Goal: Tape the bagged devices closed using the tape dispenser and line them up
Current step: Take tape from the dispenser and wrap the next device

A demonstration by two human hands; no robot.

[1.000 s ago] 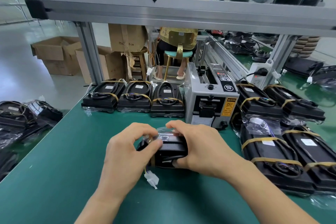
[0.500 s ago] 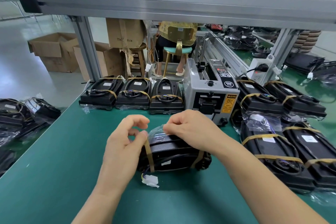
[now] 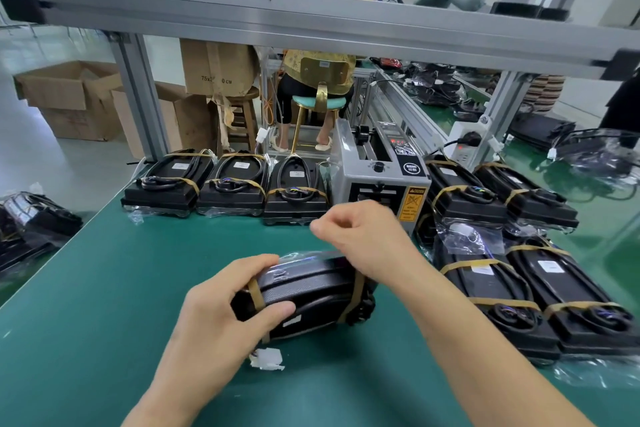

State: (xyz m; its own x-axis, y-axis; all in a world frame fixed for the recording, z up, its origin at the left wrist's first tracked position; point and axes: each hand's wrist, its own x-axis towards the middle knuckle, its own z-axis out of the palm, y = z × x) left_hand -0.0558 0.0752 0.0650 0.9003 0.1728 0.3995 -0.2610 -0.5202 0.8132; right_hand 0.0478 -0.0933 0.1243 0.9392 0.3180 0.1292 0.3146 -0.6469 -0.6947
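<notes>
The left hand [image 3: 221, 308] grips the left end of a bagged black device [image 3: 311, 295] with two tan tape bands, in front of the grey tape dispenser [image 3: 377, 180]. The right hand [image 3: 360, 236], fingers curled, is above the device, before the dispenser. Three taped devices [image 3: 228, 184] stand left of the dispenser.

Daylight's washing over a pale glossy floor [image 3: 52, 163] on the left, cardboard boxes [image 3: 65, 97] are sitting behind the green bench [image 3: 104, 288], an aluminium frame [image 3: 311, 24] is running overhead, and someone's sitting on a teal stool [image 3: 318, 102] out back.
</notes>
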